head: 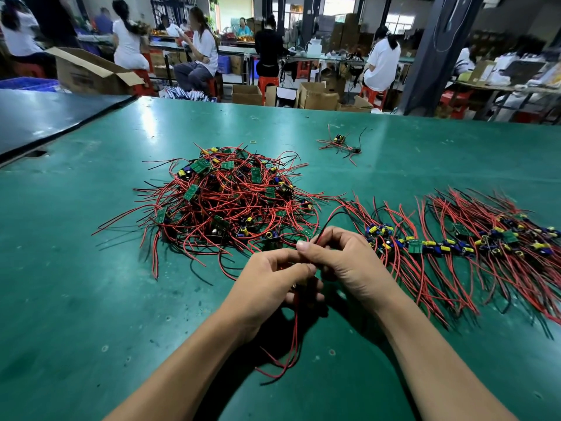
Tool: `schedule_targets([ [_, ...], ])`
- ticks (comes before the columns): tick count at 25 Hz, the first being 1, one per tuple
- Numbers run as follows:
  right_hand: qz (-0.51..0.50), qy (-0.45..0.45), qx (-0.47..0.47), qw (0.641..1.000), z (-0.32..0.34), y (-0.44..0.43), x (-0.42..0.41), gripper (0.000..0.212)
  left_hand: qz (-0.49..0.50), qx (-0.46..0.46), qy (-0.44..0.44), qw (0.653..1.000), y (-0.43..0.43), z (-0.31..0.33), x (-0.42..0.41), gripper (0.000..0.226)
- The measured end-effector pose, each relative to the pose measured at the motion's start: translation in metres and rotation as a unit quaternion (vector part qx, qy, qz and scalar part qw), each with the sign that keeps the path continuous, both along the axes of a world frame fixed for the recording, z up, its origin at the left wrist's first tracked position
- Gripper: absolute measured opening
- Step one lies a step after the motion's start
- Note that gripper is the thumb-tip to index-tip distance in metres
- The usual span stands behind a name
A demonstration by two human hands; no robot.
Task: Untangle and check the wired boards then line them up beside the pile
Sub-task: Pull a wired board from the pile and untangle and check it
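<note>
A wired board (pixel 296 317), its body hidden, is pinched by the fingers of left hand (pixel 273 278) and right hand (pixel 343 262), red leads (pixel 299 344) trailing toward the worktop's (pixel 121 299) near edge.

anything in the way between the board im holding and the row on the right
Nothing visible. The left hand and right hand hold the wired board; the row lies just right of them.

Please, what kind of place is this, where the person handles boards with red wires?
Probably an electronics assembly workshop. A tangled pile of wired boards lies on a green worktable with a sorted row beside it, and other workers sit on stools among cardboard boxes.
</note>
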State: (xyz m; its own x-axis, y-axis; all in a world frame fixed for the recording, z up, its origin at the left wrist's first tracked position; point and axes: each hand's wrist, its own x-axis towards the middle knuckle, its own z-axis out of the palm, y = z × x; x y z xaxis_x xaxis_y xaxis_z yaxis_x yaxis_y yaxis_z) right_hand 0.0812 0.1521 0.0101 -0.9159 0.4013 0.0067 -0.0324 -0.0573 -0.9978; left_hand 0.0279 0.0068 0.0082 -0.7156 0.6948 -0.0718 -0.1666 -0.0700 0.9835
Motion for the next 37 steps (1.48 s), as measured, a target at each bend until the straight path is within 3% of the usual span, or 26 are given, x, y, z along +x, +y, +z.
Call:
schedule_targets([
  [3, -0.009, 0.007, 0.032, 0.999, 0.002, -0.002, 0.0, 0.025, 0.028, -0.015, 0.021, 0.999, 0.003, -0.001, 0.001, 0.01],
  [10, 0.081, -0.026, -0.061, 0.994, -0.001, -0.006, 0.002, 0.022, 0.027, 0.022, -0.024, 0.999, 0.001, -0.002, -0.003, 0.021],
  [16, 0.094, -0.025, -0.102, 0.99, -0.003, -0.007, 0.001, 0.039, -0.001, 0.015, -0.052, 0.999, -0.002, 0.0, -0.005, 0.025],
  [21, -0.086, 0.015, 0.071, 0.994, -0.005, 0.003, -0.006, 0.045, -0.025, 0.008, -0.026, 0.999, -0.001, 0.001, -0.001, 0.011],
  [24, -0.133, 0.047, 0.108, 0.984, -0.007, 0.007, -0.01, 0.047, -0.033, 0.006, -0.025, 0.999, -0.001, 0.002, 0.0, 0.013],
  [29, -0.04, -0.027, 0.005, 0.999, -0.005, 0.0, -0.008, 0.047, -0.012, 0.021, -0.023, 0.999, 0.001, 0.0, 0.002, 0.013],
  [37, 0.087, -0.022, -0.091, 0.992, -0.003, -0.003, 0.0, 0.023, 0.038, 0.034, -0.045, 0.998, 0.001, 0.0, -0.001, 0.016],
])
